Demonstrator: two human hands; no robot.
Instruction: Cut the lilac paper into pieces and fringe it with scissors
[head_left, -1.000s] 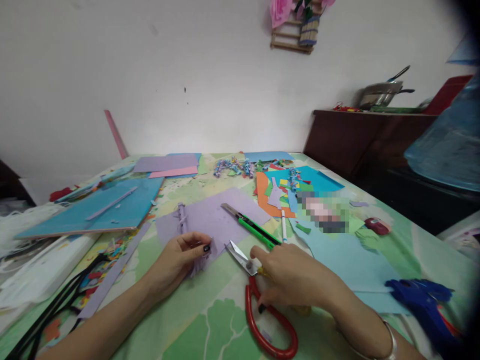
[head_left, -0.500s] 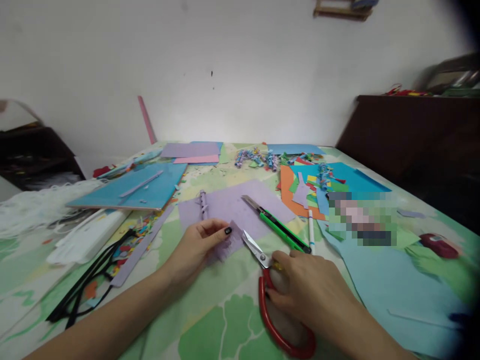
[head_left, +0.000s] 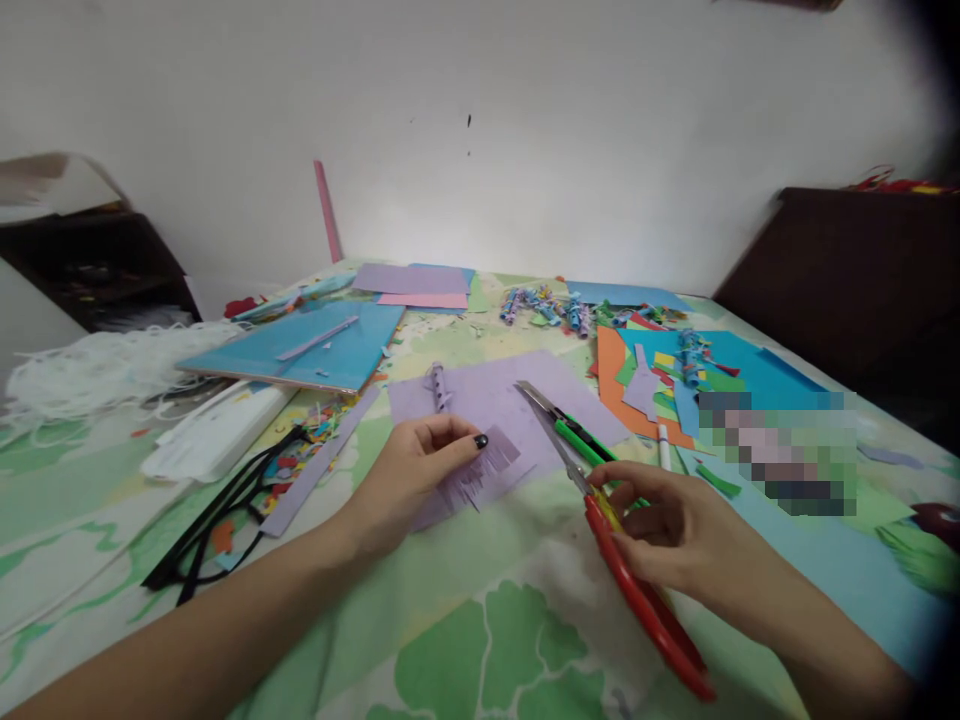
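Between thumb and fingers, my left hand [head_left: 420,465] pinches a strip of purple paper [head_left: 499,455] whose lower edge is cut into a fringe. My right hand [head_left: 667,510] grips red-handled scissors [head_left: 652,610], their blades pointing up and left, apart from the strip. Beyond the blades, and partly behind them, lies a green utility knife [head_left: 581,440] with its blade out. It rests on a flat purple sheet [head_left: 570,385]. A small rolled purple paper tube [head_left: 439,388] stands on that sheet, just past my left hand.
To the left are a blue board [head_left: 300,345], black-framed glasses [head_left: 225,520], paper scraps and a heap of white cord [head_left: 105,370]. Several rolled paper pieces [head_left: 544,305] lie at the back. Orange paper [head_left: 609,375], a white marker [head_left: 664,447] and light blue paper [head_left: 810,570] are on the right.
The scissors have moved right, away from the fringed strip, and turned with my right hand. My left hand still holds the strip. The whole view has shifted a little.
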